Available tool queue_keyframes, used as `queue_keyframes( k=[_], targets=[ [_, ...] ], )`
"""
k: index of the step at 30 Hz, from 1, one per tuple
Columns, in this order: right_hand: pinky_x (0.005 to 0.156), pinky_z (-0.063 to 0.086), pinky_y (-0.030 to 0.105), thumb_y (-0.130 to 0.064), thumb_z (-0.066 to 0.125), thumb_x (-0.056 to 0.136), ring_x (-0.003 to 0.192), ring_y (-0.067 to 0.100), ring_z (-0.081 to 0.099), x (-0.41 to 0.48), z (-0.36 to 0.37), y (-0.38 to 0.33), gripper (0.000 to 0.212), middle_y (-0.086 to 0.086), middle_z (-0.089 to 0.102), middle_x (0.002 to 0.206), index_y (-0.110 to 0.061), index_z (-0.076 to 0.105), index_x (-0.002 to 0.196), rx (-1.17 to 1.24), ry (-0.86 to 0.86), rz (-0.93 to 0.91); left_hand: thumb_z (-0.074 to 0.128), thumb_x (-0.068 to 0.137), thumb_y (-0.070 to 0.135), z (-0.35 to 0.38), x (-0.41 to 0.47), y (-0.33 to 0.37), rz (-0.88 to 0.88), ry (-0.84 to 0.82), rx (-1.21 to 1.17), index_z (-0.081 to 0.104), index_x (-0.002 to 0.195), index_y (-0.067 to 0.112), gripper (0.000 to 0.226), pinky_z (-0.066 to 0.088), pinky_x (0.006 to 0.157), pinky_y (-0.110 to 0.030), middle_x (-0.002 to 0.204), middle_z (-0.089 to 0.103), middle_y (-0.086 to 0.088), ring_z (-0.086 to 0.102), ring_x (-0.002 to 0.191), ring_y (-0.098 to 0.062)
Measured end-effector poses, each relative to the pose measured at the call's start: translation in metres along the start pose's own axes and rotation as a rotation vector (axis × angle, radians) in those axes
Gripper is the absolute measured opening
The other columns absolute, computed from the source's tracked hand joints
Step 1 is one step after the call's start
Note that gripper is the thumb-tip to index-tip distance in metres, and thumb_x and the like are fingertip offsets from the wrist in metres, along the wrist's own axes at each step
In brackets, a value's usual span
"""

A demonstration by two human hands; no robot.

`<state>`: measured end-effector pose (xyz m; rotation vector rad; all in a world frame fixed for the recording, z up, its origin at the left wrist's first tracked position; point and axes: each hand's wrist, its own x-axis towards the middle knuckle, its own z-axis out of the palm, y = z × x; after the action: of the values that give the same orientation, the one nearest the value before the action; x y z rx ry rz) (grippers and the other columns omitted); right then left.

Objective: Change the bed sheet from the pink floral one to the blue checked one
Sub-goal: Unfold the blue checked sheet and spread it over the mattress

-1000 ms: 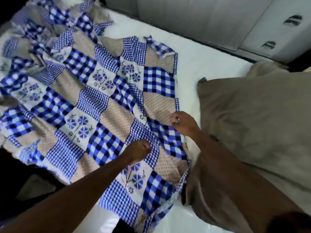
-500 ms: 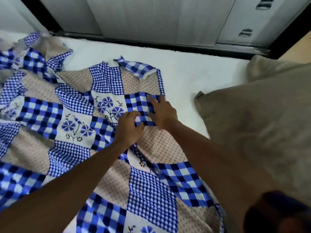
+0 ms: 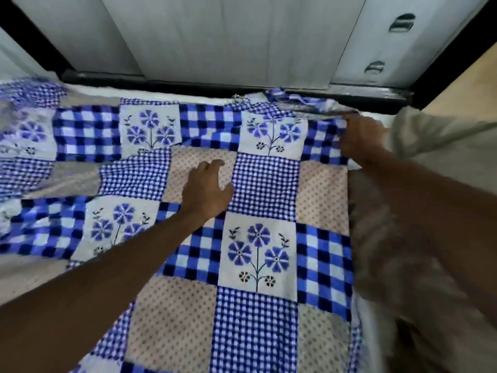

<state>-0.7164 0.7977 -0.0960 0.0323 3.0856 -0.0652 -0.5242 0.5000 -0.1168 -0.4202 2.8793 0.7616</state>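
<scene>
The blue checked sheet (image 3: 258,259), a patchwork of blue checks, flower squares and beige dotted squares, lies spread over the white mattress (image 3: 375,118) up to its far edge. My left hand (image 3: 205,188) rests on the sheet with fingers loosely spread, near a beige dotted square in the middle. My right hand (image 3: 359,137) grips the sheet's far right corner, close to the wardrobe base. No pink floral sheet is in view.
A grey-brown pillow (image 3: 408,265) lies along the sheet's right edge, under my right arm, with a second pillow (image 3: 441,135) beyond it. White wardrobe doors (image 3: 215,36) with a dark base (image 3: 242,86) stand directly behind the bed.
The sheet's far right part has been pulled out to the bed's far edge and now lies flatter. My right hand moved right and away with the corner; my left hand let go and lies flat.
</scene>
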Motion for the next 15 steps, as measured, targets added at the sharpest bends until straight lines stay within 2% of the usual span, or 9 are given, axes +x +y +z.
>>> queue_keyframes(
  k=[3,5,7,8,9,11,12,13,15],
  targets=[
    [0.097,0.045,0.051,-0.019,0.056,0.09,0.123,0.043,0.049,-0.014,0.001,-0.001,0.047,0.019,0.047,0.137,-0.013,0.047,0.136,0.066,-0.002,-0.044,0.062,0.094,0.045,0.01,0.016,0.02,-0.015,-0.092,0.103,0.029,0.154,0.017,0.074,0.039,0.102,-0.053,0.152,0.033,-0.017,0.034,0.136,-0.041],
    [0.095,0.046,0.054,-0.031,0.059,0.087,0.13,0.041,0.042,-0.033,0.006,-0.016,0.06,0.014,0.038,0.147,-0.024,0.04,0.144,0.123,-0.011,-0.117,0.062,0.093,0.05,0.022,0.02,0.028,-0.049,-0.157,0.171,0.028,0.154,0.016,0.078,0.041,0.102,-0.054,0.154,0.028,-0.018,0.035,0.136,-0.042],
    [0.093,0.047,0.053,-0.041,0.06,0.089,0.132,0.04,0.043,-0.044,0.02,-0.024,0.072,0.013,0.033,0.152,-0.031,0.027,0.153,0.102,-0.179,-0.199,0.063,0.092,0.05,0.031,0.022,0.033,-0.06,-0.161,0.236,0.034,0.15,0.012,0.075,0.047,0.094,-0.052,0.15,0.029,-0.02,0.044,0.126,-0.043],
    [0.092,0.048,0.051,-0.042,0.058,0.091,0.128,0.041,0.048,-0.048,0.025,-0.024,0.071,0.014,0.035,0.151,-0.031,0.026,0.154,0.085,-0.25,-0.224,0.062,0.093,0.048,0.035,0.023,0.033,-0.04,-0.134,0.256,0.039,0.146,0.011,0.068,0.049,0.088,-0.051,0.145,0.034,-0.02,0.05,0.118,-0.043],
    [0.091,0.049,0.049,-0.038,0.056,0.094,0.122,0.041,0.053,-0.048,0.03,-0.021,0.062,0.016,0.041,0.146,-0.027,0.033,0.15,0.089,-0.264,-0.234,0.06,0.095,0.044,0.038,0.024,0.033,0.004,-0.096,0.272,0.043,0.139,0.011,0.057,0.05,0.081,-0.049,0.137,0.041,-0.019,0.054,0.109,-0.041],
    [0.086,0.052,0.047,-0.023,0.052,0.098,0.111,0.041,0.059,-0.046,0.034,-0.013,0.035,0.019,0.059,0.127,-0.015,0.052,0.132,0.141,-0.177,-0.281,0.053,0.1,0.032,0.042,0.026,0.035,0.107,-0.054,0.306,0.049,0.124,0.011,0.032,0.051,0.071,-0.045,0.114,0.054,-0.014,0.059,0.093,-0.038],
    [0.084,0.051,0.047,-0.017,0.05,0.098,0.108,0.042,0.06,-0.044,0.034,-0.009,0.029,0.02,0.062,0.121,-0.011,0.056,0.125,0.147,-0.155,-0.302,0.051,0.1,0.024,0.043,0.026,0.036,0.146,-0.07,0.335,0.049,0.117,0.011,0.021,0.05,0.068,-0.043,0.101,0.057,-0.011,0.059,0.085,-0.035],
    [0.084,0.05,0.046,-0.012,0.05,0.098,0.108,0.042,0.06,-0.041,0.032,-0.006,0.027,0.021,0.063,0.119,-0.009,0.057,0.123,0.118,-0.153,-0.311,0.05,0.099,0.017,0.043,0.027,0.04,0.172,-0.093,0.366,0.049,0.112,0.011,0.015,0.048,0.066,-0.04,0.092,0.056,-0.008,0.058,0.079,-0.032],
    [0.087,0.049,0.046,-0.009,0.051,0.097,0.112,0.041,0.059,-0.037,0.022,0.0,0.028,0.021,0.062,0.122,-0.006,0.058,0.124,0.059,-0.162,-0.297,0.051,0.095,0.009,0.041,0.027,0.05,0.209,-0.087,0.393,0.047,0.11,0.013,0.016,0.05,0.062,-0.04,0.085,0.061,-0.006,0.056,0.07,-0.028]
  ],
)
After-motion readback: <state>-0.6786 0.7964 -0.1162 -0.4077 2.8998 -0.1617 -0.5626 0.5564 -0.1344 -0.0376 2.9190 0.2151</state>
